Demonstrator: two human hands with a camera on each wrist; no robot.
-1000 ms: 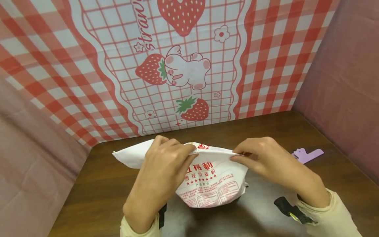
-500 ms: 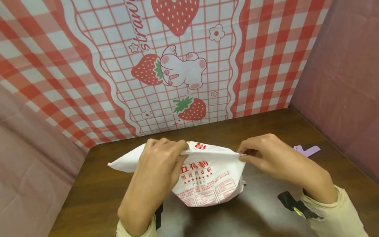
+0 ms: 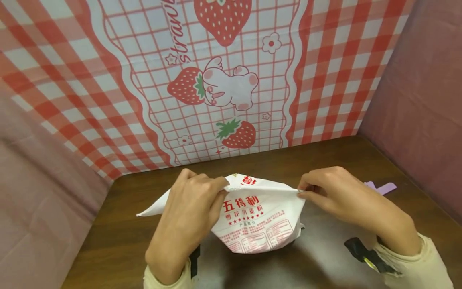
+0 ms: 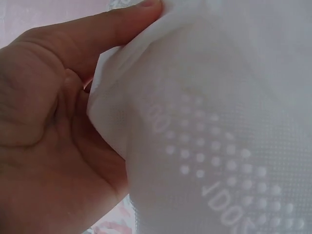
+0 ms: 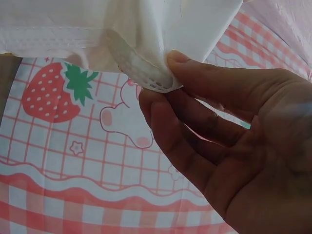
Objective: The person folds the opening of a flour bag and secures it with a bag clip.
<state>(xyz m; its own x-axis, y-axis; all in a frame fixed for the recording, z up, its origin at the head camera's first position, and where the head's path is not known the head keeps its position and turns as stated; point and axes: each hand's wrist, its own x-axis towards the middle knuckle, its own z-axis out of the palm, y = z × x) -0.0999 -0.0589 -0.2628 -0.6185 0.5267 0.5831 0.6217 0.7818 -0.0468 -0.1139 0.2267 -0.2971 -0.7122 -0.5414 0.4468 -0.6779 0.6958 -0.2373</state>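
A white flour bag [image 3: 258,224] with red print stands at the front middle of the table, its top edge folded over. My left hand [image 3: 191,216] grips the folded top at the left, thumb and fingers on the cloth-like material. Past that hand, a white pointed flap sticks out to the left. At the right end of the fold, my right hand [image 3: 335,196] pinches the corner between thumb and fingers. In the right wrist view, the bag's pinched corner [image 5: 156,80] shows close up. The bag's embossed white surface [image 4: 219,146] fills much of the left wrist view.
A purple clip [image 3: 384,188] lies on the table [image 3: 108,233] beyond my right forearm, partly hidden by it. A red-and-white strawberry cloth [image 3: 223,92] hangs behind the table. Pink curtains [image 3: 415,92] close in both sides.
My right hand has moved right to the end of the fold, widening the gap between the hands. The white flap at left has dropped lower, and more of the purple clip is covered.
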